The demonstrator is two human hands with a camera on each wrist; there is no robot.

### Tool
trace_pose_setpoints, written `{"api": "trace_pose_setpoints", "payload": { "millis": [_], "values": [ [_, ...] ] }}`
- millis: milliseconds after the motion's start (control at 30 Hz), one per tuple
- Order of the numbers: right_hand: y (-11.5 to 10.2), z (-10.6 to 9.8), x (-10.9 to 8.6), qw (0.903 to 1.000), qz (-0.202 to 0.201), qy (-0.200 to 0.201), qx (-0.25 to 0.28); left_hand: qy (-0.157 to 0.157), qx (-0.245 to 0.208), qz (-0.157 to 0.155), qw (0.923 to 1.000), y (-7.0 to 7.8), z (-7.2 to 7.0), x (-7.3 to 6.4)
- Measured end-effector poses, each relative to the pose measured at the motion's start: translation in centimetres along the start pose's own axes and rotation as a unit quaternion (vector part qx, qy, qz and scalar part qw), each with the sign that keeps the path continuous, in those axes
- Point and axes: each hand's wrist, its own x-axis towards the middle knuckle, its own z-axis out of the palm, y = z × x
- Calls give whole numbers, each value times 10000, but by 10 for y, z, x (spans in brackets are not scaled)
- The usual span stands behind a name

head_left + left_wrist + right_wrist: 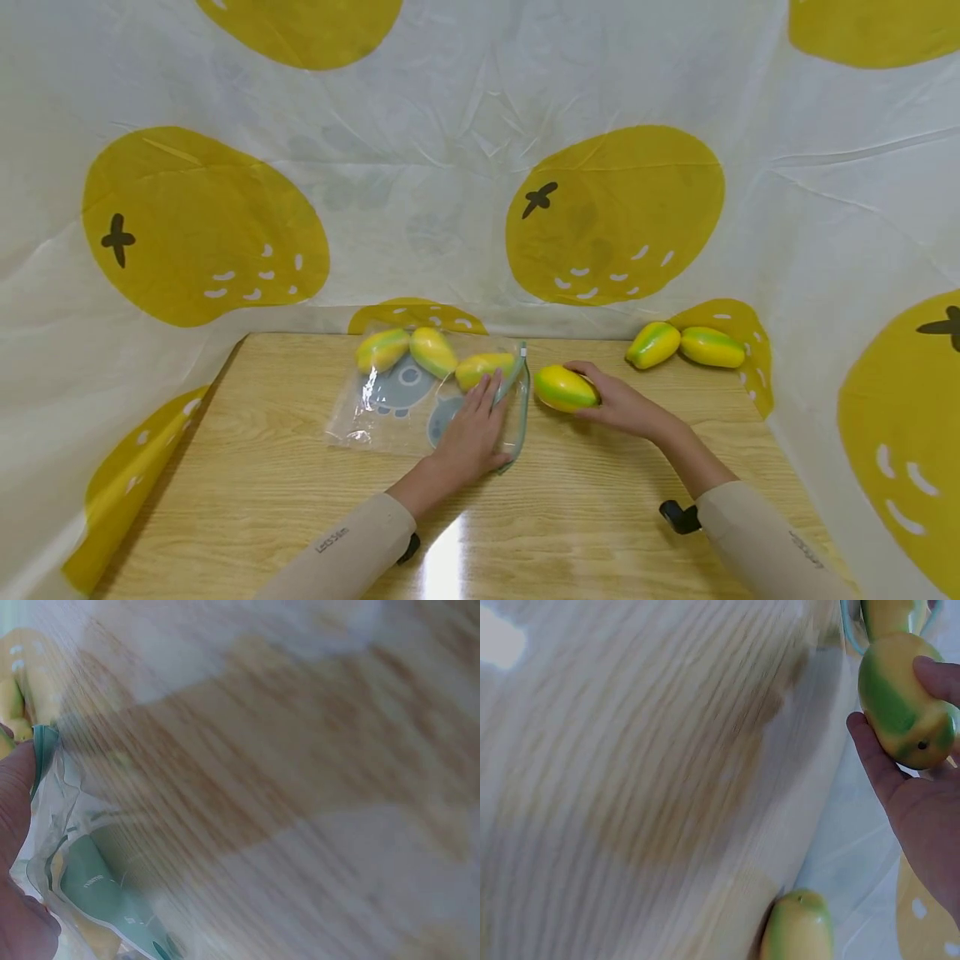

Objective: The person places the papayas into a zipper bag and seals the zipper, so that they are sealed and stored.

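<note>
In the head view, a clear zip bag (401, 425) with grey-blue animal prints lies flat, holding three yellow-green papayas (432, 352). My left hand (468, 433) lies over its right end and holds back the upper edge of the mouth, so the green zip strip (522, 425) stands parted. The left wrist view shows a finger against the green strip (43, 754). Just right of the mouth, my right hand (626, 406) grips another papaya (564, 389). In the right wrist view, thumb and fingers wrap around this papaya (900, 697).
Two more papayas (711, 347) lie end to end at the back right of the wooden table (285, 492). A white cloth (420, 225) printed with big yellow fruits rises behind and along both sides. Black straps (678, 517) show at the wrists.
</note>
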Motion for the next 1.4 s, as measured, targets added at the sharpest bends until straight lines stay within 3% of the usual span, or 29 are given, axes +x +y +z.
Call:
{"api": "trace_pose_setpoints", "payload": {
  "millis": [267, 867, 1200, 1400],
  "values": [
    [-3, 16, 20, 9996, -219, -196, -31, -110, -26, -1, 9999, 0, 4, 0],
    [-8, 33, 45, 9999, 80, 67, -11, -84, 17, 98, 9999, -1, 5, -1],
    [-5, 34, 53, 9991, -414, -7, -68, -10, 140, 171, 9998, -2, 4, 0],
    [-3, 35, 53, 9985, -366, -235, 329, -18, 151, 197, 9997, -3, 4, 1]
  ]
}}
